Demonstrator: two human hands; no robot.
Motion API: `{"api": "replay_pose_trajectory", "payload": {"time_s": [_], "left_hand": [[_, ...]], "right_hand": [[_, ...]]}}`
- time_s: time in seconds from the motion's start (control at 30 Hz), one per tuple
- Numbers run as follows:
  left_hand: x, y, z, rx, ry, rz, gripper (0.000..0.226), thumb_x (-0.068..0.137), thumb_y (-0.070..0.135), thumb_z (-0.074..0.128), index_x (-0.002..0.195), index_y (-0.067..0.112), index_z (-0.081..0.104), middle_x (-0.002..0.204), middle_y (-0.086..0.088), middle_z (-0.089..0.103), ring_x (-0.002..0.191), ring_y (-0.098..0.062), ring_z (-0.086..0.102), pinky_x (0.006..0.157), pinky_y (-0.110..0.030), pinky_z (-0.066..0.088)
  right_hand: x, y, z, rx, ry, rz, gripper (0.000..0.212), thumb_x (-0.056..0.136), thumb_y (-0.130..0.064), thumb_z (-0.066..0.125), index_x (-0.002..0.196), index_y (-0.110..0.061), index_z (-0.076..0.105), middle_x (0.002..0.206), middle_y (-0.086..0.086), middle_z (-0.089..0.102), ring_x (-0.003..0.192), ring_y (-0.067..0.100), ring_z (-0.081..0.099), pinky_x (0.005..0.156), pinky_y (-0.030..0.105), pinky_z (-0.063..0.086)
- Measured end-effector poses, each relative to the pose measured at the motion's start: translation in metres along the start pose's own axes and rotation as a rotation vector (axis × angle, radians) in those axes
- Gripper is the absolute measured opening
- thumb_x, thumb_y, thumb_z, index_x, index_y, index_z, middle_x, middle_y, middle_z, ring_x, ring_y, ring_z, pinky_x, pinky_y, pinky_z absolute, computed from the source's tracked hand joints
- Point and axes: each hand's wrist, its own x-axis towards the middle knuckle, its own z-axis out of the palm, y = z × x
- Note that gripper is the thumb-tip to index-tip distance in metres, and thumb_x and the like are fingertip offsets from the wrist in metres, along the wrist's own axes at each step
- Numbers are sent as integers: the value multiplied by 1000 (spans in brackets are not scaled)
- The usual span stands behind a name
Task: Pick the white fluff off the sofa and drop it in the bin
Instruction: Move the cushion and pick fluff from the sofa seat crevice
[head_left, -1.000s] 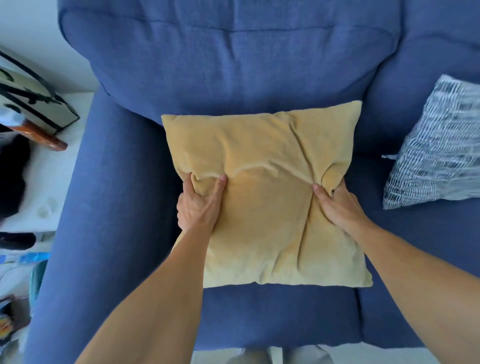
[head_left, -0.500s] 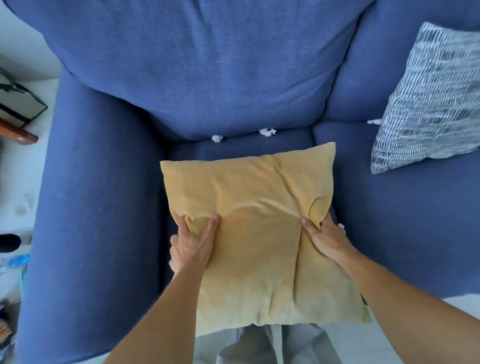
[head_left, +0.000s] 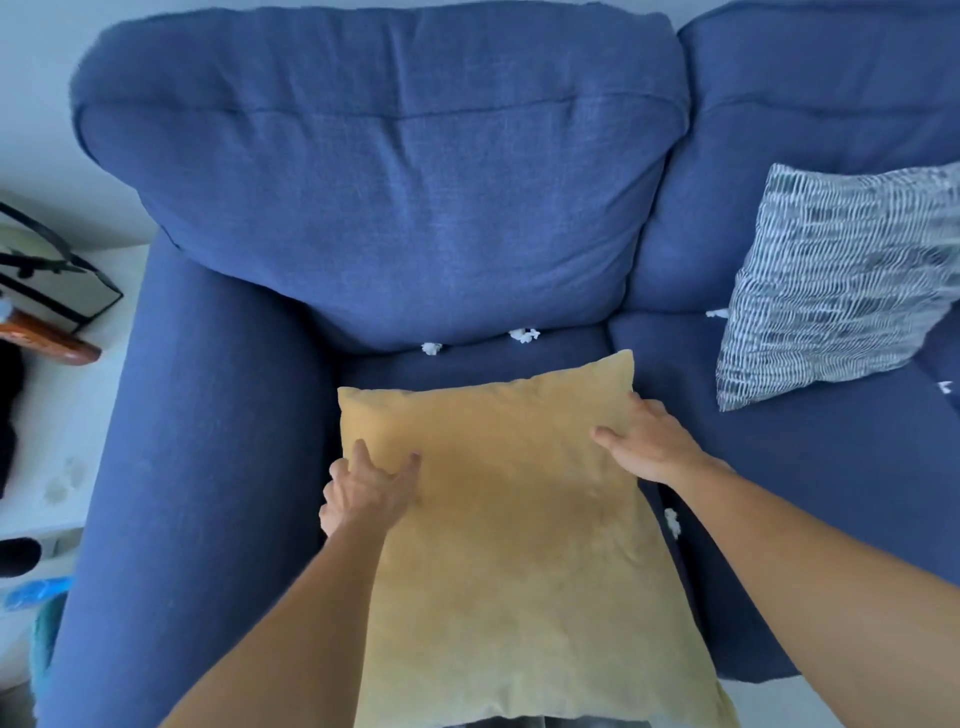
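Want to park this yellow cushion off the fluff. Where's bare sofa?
The left armrest is bare, as is the right seat in front of the striped cushion. Crowded: fluff along the back crease and beside the yellow cushion.

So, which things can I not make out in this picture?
Head view only:
- Bin: not in the frame at all.
- Sofa seat under the yellow cushion: covered, so any fluff there is hidden.
- Fluff by the striped cushion: may run behind its corner.
- Sofa's right end: cut off by the frame edge.
- Fingers of the left hand and right hand: partly tucked behind the yellow cushion's edges.
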Motion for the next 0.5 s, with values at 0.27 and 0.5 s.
{"api": "replay_pose_trajectory", "payload": {"time_s": [0.27,0.5], "left_hand": [[61,68,-10,208,28,224,63,94,55,40,148,22,30,150,1,35,133,-26,38,104,-41,35],[136,119,13,325,-12,300,60,95,49,42,147,22,30,149,-1,35,134,-26,37,101,-42,35]], "right_hand": [[79,-48,-25,-237,11,-198,72,96,-53,37,154,-19,9,157,7,16,144,26,18,111,42,26],[156,-70,-16,-366,-51,-279,70,98,-51,35,155,-22,6,160,7,10,146,27,13,113,41,22]]}}
